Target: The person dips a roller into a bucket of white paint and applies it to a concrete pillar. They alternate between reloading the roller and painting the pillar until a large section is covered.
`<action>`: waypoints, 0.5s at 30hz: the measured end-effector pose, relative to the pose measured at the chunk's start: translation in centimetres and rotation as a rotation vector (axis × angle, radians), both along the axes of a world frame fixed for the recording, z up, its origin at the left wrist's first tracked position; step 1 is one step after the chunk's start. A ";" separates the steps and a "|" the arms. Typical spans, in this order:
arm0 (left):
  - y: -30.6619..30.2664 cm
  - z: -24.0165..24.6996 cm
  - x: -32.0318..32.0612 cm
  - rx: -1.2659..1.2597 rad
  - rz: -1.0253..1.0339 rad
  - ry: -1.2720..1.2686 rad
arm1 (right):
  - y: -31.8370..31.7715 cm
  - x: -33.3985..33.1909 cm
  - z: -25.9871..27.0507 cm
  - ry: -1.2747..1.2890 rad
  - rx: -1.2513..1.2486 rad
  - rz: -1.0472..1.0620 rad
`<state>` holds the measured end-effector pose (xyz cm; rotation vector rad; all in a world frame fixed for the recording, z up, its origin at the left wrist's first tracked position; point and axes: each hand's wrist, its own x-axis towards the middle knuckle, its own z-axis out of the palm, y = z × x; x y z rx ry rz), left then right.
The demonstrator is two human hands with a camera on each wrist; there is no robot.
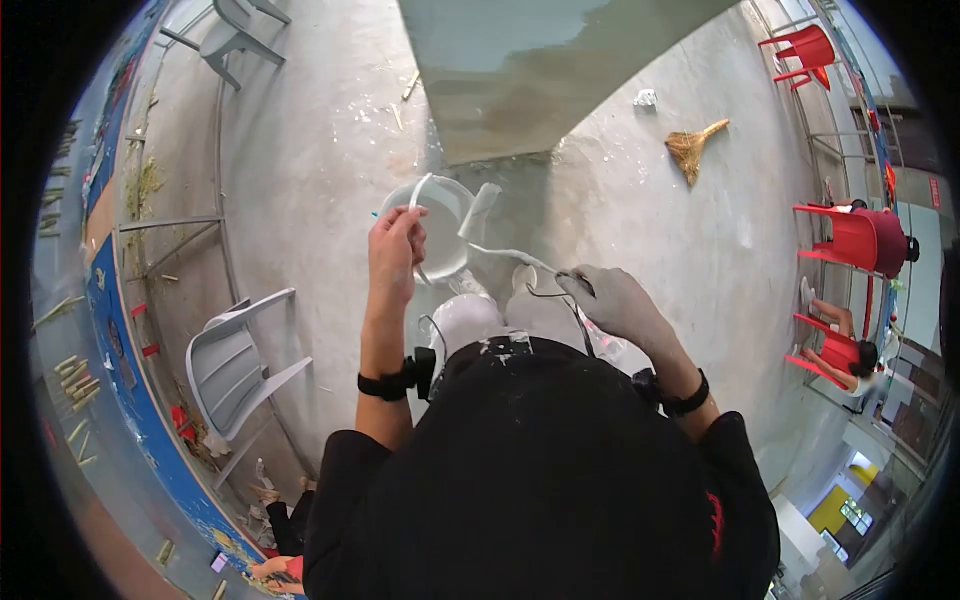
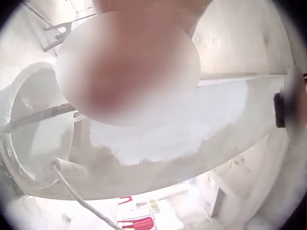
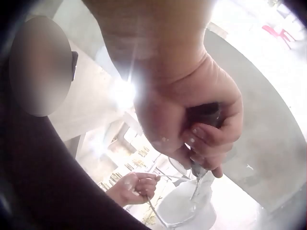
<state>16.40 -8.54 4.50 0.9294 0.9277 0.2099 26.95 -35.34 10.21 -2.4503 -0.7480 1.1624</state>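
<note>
A white bucket (image 1: 448,212) hangs in front of the legs, with pale liquid inside. My left hand (image 1: 396,245) grips its thin handle (image 2: 43,118) above the left side of the opening. A paint roller (image 1: 482,210), its sleeve coated white, lies over the bucket's right rim. From it a paint-covered rod (image 1: 515,257) runs to my right hand (image 1: 625,305). Curled fingers wrap the roller's dark grip (image 3: 204,114) in the right wrist view. There, the left hand (image 3: 136,188) also shows holding the handle. Blur covers much of the left hand in its own wrist view.
Ahead stands a grey-green panel (image 1: 540,90) with a patchy, two-tone surface. A broom head (image 1: 690,150) lies on the floor to the right. Grey plastic chairs (image 1: 235,370) line the left, red chairs (image 1: 845,245) the right. A seated person (image 1: 835,355) is at far right.
</note>
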 end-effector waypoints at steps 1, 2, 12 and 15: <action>-0.7 -0.1 0.2 -0.012 0.004 0.008 | -0.8 0.3 0.3 0.008 -0.012 0.004; -1.0 0.0 0.5 0.050 -0.017 0.027 | -1.1 0.8 0.7 0.030 0.044 -0.050; -5.9 0.3 2.3 0.180 0.094 -0.023 | -2.4 8.6 -4.1 -0.071 0.569 -0.491; -7.3 -0.4 2.6 0.170 0.136 -0.035 | 0.5 12.4 -2.7 -0.202 0.718 -0.529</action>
